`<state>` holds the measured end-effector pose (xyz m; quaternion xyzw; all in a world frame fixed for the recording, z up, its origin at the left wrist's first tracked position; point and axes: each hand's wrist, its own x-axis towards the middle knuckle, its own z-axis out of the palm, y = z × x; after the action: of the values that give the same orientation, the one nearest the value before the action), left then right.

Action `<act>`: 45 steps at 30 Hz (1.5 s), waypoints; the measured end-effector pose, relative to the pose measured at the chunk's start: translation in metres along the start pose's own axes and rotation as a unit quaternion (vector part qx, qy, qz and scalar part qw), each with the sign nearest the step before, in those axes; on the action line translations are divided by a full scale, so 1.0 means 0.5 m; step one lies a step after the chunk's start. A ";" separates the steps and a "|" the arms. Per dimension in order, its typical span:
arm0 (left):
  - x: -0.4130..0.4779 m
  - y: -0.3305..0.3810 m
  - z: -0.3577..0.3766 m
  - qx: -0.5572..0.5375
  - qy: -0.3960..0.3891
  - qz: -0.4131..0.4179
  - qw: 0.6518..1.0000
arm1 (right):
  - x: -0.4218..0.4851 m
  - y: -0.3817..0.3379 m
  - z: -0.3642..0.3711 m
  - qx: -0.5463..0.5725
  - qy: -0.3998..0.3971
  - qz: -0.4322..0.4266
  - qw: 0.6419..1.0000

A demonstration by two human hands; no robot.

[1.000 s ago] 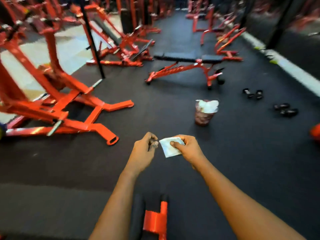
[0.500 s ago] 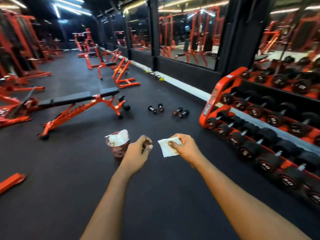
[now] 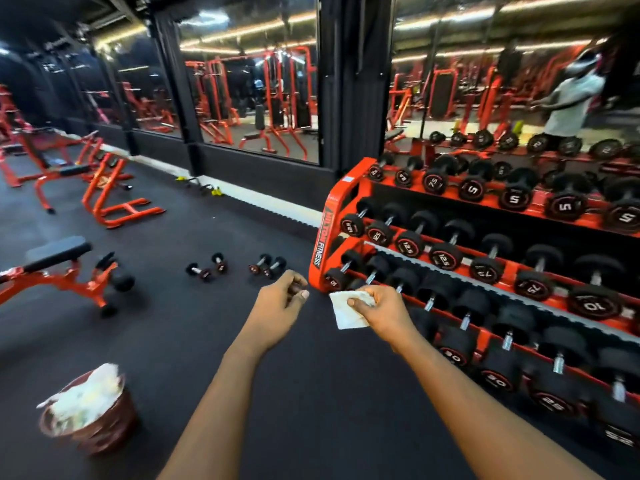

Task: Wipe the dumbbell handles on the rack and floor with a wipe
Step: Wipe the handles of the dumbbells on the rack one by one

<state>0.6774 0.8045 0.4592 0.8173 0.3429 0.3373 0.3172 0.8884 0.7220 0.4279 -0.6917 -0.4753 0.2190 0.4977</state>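
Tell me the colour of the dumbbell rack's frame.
Orange-red, with black lettering at its end. The three-tier metal dumbbell rack shows best in the head view.

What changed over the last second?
The view swung right: the dumbbell rack came into frame and closer, and the brown tub slid to lower left. Nothing taken or released. The right hand still pinches the wipe; the left hand stays curled, contents unclear.
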 end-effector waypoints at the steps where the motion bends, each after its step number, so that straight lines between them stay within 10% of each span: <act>1: 0.057 -0.016 0.008 -0.003 -0.006 0.009 1.000 | 0.053 0.006 -0.003 -0.002 0.009 0.005 1.000; 45: 2.171 -0.522 0.649 -0.051 -0.166 0.080 0.982 | 2.023 0.507 -0.293 -0.100 0.184 0.071 0.975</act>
<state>1.4194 1.6993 0.4405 0.8696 0.2018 0.2379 0.3828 1.5709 1.5237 0.4326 -0.7986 -0.3444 0.0741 0.4880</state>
